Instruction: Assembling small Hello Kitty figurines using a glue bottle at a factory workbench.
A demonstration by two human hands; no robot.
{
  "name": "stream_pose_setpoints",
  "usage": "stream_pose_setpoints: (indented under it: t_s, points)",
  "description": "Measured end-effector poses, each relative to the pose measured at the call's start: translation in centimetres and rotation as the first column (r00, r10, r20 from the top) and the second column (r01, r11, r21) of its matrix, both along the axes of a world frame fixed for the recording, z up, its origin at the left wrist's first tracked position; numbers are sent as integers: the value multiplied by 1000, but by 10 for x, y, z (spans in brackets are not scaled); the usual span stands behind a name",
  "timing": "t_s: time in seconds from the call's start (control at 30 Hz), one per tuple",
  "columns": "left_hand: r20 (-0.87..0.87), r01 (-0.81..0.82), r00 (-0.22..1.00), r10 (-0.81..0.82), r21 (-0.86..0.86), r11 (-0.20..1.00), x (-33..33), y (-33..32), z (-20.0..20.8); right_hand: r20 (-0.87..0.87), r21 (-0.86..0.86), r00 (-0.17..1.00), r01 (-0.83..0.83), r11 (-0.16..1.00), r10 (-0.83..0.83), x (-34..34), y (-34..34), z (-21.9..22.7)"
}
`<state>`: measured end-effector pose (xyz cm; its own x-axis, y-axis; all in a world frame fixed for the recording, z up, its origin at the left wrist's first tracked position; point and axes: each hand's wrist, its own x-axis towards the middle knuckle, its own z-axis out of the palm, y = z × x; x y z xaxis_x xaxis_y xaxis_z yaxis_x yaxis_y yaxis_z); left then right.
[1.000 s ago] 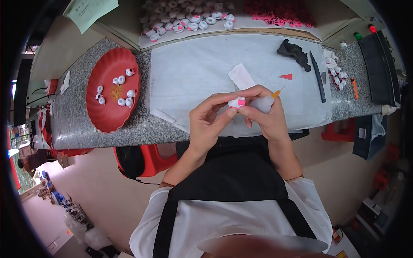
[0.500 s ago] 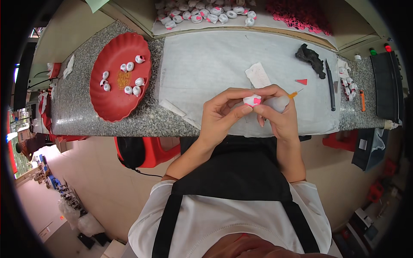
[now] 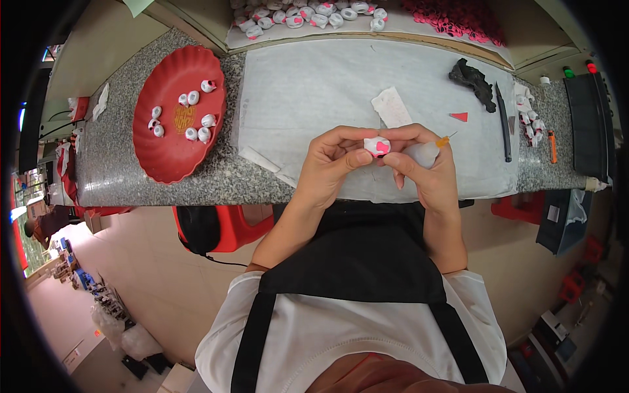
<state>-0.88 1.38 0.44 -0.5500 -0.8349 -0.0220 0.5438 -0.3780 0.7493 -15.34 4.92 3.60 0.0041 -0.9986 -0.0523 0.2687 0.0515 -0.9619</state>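
Between the fingertips of both hands is a small round white piece with a pink patch (image 3: 377, 146). My left hand (image 3: 334, 157) pinches it from the left, thumb in front. My right hand (image 3: 422, 160) touches it from the right with thumb and forefinger, and also holds a translucent squeeze bottle (image 3: 422, 154) against the palm. The bottle's orange needle tip (image 3: 443, 141) points up and to the right. Both hands are closed, above the near part of the white sheet (image 3: 314, 85). A crumpled white paper strip (image 3: 391, 107) lies just beyond the fingers.
A red scalloped plate (image 3: 154, 147) with several white pieces stands left. On the right lie a black crumpled cloth (image 3: 473, 82), a black pen-shaped tool (image 3: 504, 124), a red triangular scrap (image 3: 459, 117) and an orange tool (image 3: 553, 146). Several white pieces (image 3: 314, 16) and pink pieces (image 3: 452, 23) fill the back shelf.
Both hands keep their hold; the white piece has shifted slightly left and up and turned, so its pink patch shows differently. The bottle stays in my right hand.
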Motion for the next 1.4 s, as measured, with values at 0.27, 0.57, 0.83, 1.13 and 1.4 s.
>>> stream_pose_setpoints:
  t_s: [0.27,0.57,0.83,1.13,1.4]
  points:
    - [-30,-26,999,27,34,999,-5,2,-3,8,11,999,48,999,-48,1,0,1]
    - [45,-119,992,120,-12,993,-8,5,6,79,45,996,30,999,-33,0,-1,-6]
    - [141,-203,933,331,-550,810,-6,7,4,212,0,976,-50,999,49,-4,1,-16]
    - [150,-188,943,297,-495,848,-3,8,8,171,25,982,-80,997,74,-3,0,-17]
    - [181,-89,971,154,-323,942,2,11,12,218,17,976,25,1000,-28,4,3,-16]
